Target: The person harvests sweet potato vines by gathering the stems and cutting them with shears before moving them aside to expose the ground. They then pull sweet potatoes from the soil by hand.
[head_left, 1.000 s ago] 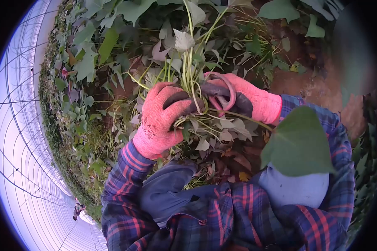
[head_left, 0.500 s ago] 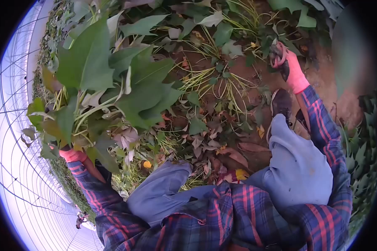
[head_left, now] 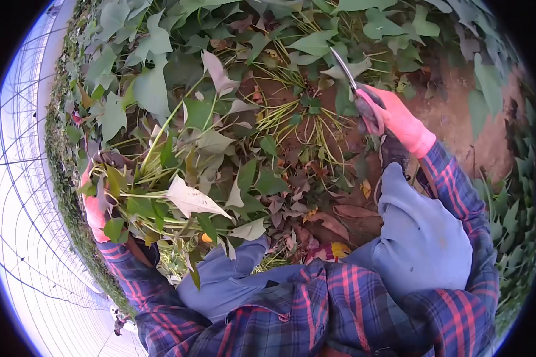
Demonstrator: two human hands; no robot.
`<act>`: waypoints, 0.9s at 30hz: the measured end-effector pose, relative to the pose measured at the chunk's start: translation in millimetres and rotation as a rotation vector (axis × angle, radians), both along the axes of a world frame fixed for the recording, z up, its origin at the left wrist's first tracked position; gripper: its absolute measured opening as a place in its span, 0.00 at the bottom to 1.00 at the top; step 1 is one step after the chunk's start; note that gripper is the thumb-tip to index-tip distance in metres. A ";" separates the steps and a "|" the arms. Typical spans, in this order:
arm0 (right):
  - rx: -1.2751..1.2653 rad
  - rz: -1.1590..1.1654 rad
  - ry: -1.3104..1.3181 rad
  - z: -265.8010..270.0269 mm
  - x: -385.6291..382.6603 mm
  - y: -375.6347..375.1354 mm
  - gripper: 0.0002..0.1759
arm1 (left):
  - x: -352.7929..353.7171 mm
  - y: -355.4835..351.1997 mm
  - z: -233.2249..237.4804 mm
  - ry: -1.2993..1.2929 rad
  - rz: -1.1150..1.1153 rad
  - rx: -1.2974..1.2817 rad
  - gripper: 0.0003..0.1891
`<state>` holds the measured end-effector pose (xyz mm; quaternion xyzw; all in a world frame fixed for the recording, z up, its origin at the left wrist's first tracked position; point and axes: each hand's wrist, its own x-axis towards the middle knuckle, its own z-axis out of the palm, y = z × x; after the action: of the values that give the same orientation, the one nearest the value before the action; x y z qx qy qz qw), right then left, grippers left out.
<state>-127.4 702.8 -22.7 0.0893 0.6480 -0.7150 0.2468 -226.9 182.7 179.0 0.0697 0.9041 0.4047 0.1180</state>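
My left hand (head_left: 98,196), in a pink and dark glove, is closed around the stems of a bundle of leafy cuttings (head_left: 161,190) at the left. The bundle's leaves spread to the right, over my knee. My right hand (head_left: 393,116), in a matching glove, grips scissors (head_left: 345,70) by the handles. Their blades point up and to the left, over green leaves, and look closed. Below and left of the scissors, pale green stems (head_left: 315,122) fan out from a plant on the brown soil.
Dense leafy plants (head_left: 152,86) fill the top and left, with more plants (head_left: 509,238) along the right edge. Dry leaves lie near my knees. A red and yellow object (head_left: 330,251) lies between my legs. A distant person (head_left: 120,324) is at the lower left.
The leafy bundle in my left hand has dropped and tipped to the right. My right hand has moved slightly down and left, and the scissors' blades now show.
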 end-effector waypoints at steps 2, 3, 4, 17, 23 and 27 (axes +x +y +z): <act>0.271 0.150 0.150 -35.6 -13.9 -8.1 0.23 | 10.2 29.6 2.2 -0.024 0.004 0.005 0.19; 0.267 0.153 0.151 -67.2 -20.9 -2.9 0.23 | 14.3 37.3 4.2 -0.048 -0.022 -0.018 0.20; 0.358 0.082 0.110 -103.3 -26.2 9.6 0.22 | 16.1 39.3 6.0 -0.071 -0.048 -0.042 0.20; -0.118 -0.299 0.014 22.1 -23.0 -17.5 0.15 | 41.0 9.9 31.3 0.051 0.130 -0.516 0.20; 0.081 0.420 -0.128 75.1 -65.0 -84.2 0.15 | 41.5 5.7 13.5 0.253 -0.135 -1.064 0.24; 0.534 0.842 0.228 4.2 -121.2 -116.7 0.17 | 25.8 42.2 -34.0 0.144 -0.345 -1.033 0.21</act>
<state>-248.5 586.1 -18.5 -0.1981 0.8106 -0.3686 0.4096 -201.1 224.9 145.0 0.1777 0.9664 -0.1226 0.1395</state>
